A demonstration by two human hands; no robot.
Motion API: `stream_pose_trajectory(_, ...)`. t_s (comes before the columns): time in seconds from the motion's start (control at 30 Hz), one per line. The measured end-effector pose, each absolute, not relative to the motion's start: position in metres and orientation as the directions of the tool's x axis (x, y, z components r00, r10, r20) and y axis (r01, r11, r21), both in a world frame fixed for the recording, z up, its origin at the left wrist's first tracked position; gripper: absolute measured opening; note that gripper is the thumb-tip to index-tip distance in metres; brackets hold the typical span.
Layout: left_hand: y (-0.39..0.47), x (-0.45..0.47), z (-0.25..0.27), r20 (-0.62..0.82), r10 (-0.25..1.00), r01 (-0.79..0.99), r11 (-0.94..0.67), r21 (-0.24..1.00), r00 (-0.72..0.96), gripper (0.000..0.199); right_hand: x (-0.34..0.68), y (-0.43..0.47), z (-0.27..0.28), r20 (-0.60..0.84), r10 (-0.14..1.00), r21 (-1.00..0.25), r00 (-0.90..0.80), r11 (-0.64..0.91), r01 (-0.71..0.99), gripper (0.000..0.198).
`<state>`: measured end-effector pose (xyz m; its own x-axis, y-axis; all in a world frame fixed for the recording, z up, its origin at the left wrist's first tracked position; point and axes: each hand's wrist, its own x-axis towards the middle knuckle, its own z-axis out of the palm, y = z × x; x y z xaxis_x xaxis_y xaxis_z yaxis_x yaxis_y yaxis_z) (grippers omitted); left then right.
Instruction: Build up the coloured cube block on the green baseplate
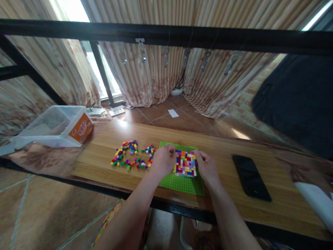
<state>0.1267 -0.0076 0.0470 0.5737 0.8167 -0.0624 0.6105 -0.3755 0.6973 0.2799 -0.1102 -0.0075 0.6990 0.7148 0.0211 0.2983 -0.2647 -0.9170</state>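
Observation:
A square block of many-coloured building bricks (185, 164) stands on a green studded baseplate (179, 184) in the middle of the table. My left hand (164, 160) is at its left side, thumb and fingers curled in at the far left corner. On the opposite side my right hand (207, 166) has its fingers bent against the far right corner. Both hands look closed on the block; the fingertips are small and partly hidden. Loose small bricks (122, 152) lie scattered in a rough ring on the wood left of the baseplate.
A black phone (252, 177) lies on the wooden table (221, 205) to the right. At far left sits a clear plastic box (56, 126) with an orange label. A dark metal rail (166, 34) crosses above the table, before striped curtains (156, 76). White paper (314, 199) is at the right edge.

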Motion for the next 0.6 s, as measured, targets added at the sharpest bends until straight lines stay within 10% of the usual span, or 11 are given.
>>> stream_pose_trajectory(0.6,-0.0124,0.1296,0.0433,-0.014,0.807,0.622,-0.444,0.645,0.591,0.022,0.2789,-0.1069,-0.0004,0.045,0.754,-0.891,0.656,-0.266,0.367,0.047)
